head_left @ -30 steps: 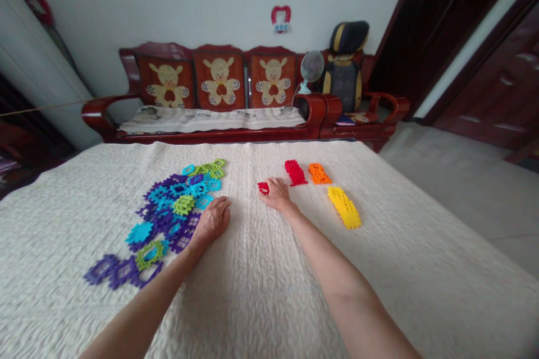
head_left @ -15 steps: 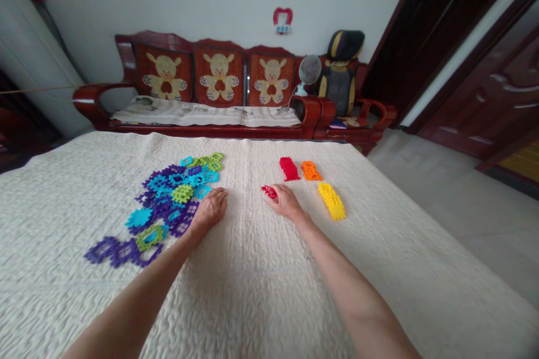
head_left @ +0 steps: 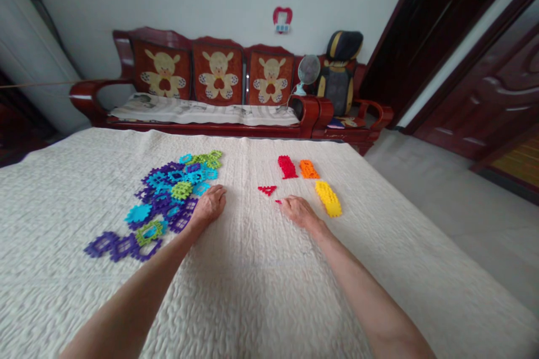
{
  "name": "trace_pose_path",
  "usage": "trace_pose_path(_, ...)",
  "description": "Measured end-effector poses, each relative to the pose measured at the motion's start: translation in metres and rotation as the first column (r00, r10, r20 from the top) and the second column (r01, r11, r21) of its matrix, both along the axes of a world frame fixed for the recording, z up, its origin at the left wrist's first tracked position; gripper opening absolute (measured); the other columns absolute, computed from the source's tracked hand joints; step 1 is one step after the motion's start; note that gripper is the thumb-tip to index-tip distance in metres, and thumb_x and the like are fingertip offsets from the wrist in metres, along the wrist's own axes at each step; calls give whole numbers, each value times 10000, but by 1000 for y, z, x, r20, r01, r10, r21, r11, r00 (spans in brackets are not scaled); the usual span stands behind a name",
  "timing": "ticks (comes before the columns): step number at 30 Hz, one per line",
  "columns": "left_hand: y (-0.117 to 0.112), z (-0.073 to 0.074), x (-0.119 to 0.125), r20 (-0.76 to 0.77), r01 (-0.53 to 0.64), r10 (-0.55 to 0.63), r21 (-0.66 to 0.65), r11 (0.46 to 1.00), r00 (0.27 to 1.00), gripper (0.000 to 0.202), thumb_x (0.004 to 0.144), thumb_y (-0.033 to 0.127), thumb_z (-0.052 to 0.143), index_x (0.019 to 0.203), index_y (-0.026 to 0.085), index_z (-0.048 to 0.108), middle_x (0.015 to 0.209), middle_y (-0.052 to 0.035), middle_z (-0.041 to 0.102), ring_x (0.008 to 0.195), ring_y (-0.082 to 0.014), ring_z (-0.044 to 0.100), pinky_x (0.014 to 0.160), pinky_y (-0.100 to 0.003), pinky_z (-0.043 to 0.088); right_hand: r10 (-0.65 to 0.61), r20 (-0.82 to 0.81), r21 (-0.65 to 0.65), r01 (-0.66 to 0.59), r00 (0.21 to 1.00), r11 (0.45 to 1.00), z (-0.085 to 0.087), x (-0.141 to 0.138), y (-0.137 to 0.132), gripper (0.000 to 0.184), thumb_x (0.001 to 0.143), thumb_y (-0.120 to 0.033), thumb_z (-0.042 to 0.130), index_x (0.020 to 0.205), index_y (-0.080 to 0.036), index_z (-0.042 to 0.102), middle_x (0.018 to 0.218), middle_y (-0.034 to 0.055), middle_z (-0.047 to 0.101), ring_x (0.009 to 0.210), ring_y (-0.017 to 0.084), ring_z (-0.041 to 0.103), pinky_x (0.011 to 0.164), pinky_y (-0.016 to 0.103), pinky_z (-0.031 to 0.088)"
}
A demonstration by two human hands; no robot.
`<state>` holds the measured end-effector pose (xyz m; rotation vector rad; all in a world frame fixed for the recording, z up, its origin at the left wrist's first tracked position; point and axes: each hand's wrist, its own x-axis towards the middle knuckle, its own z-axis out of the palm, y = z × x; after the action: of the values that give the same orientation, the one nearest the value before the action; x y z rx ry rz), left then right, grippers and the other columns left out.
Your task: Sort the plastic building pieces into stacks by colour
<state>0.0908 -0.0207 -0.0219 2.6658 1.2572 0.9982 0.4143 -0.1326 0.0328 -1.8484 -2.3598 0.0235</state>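
Observation:
My right hand (head_left: 298, 210) is low over the cloth with its fingers pinched on a red plastic piece (head_left: 278, 202). Only a small tip of that piece shows; the fingers hide the rest. Just beyond it, to the left, a red triangular piece (head_left: 267, 190) lies flat on the cloth. My left hand (head_left: 211, 203) rests palm down at the right edge of a heap of interlocking plastic pieces (head_left: 166, 200), its fingers loosely bent and nothing visible in them. The heap mixes purple, blue and green pieces with toothed edges.
A red stack (head_left: 287, 167), an orange stack (head_left: 309, 169) and a yellow row of pieces (head_left: 328, 199) lie on the right. The quilted cream cloth (head_left: 236, 291) covers the table. Behind its far edge stands a wooden sofa (head_left: 202, 129) with a small fan (head_left: 309, 70).
My right hand has moved right and slightly nearer, away from the red triangular piece, which now lies uncovered. Another red piece shows at its fingertips. The left hand has stayed in place.

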Motion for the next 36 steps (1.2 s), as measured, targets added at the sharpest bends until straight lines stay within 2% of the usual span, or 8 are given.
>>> trace_pose_path(6,-1,2,0,-5,-10,10,3,1000,1000,284,900,187,419,990,179,688,1086,-114,692,1075,-240,623,1020,-414,502,-159,-64,-14,159,985,987,4,4,12,415,1014,-322,396,768,-215,712,794,70,741,744,170,652,691,261,408)
trace_pose_path(12,-1,3,0,10,8,-8,-7,1000,1000,288,900,191,416,1008,174,683,1091,-122,688,1083,-252,617,1017,-429,498,-358,-211,16,370,909,929,0,6,14,244,929,-342,539,904,-185,725,891,92,734,829,196,654,743,277,441)
trace_pose_path(16,-2,4,0,1,8,-8,-8,1000,1000,292,896,189,419,1023,166,681,1115,-128,683,1104,-254,613,1032,-428,488,-337,-169,-75,329,926,941,5,-2,11,269,824,-423,678,944,-183,697,962,91,686,838,198,630,750,281,454)
trace_pose_path(19,-2,4,0,0,9,-9,-13,1000,1000,292,897,192,422,1026,166,683,1110,-124,685,1090,-250,619,1025,-421,493,-214,-137,-100,202,967,974,8,-5,9,204,796,-236,667,996,-196,678,1031,75,649,894,184,611,791,266,448)
trace_pose_path(22,-2,4,0,-7,8,-8,-1,1000,1000,297,896,187,416,1024,165,684,1105,-124,688,1085,-249,622,1025,-423,493,-126,-160,-92,113,979,989,8,-2,7,446,763,-96,597,1191,-220,615,1168,78,608,1029,192,587,867,273,438)
trace_pose_path(25,-1,2,0,-13,6,-6,6,1000,1000,303,894,182,410,1021,160,684,1101,-130,690,1081,-253,623,1023,-429,495,-202,-189,-109,184,961,977,6,-1,7,530,758,-166,638,1279,-215,556,1228,106,581,1130,234,558,920,311,434)
trace_pose_path(30,0,-1,-1,-11,4,-4,7,1000,1000,301,899,198,420,1042,164,683,1138,-132,685,1097,-256,624,1032,-438,494,-394,-169,-168,368,903,915,6,-22,9,486,747,-485,707,1119,-182,628,1214,165,575,1152,327,550,924,410,452)
trace_pose_path(36,3,-6,-2,3,7,-7,29,1000,1000,305,902,203,415,1047,161,680,1157,-144,680,1111,-265,623,1028,-445,504,-465,-173,-130,448,868,884,-2,-45,14,369,750,-347,681,1057,-145,654,1191,201,575,1154,345,546,929,429,457)
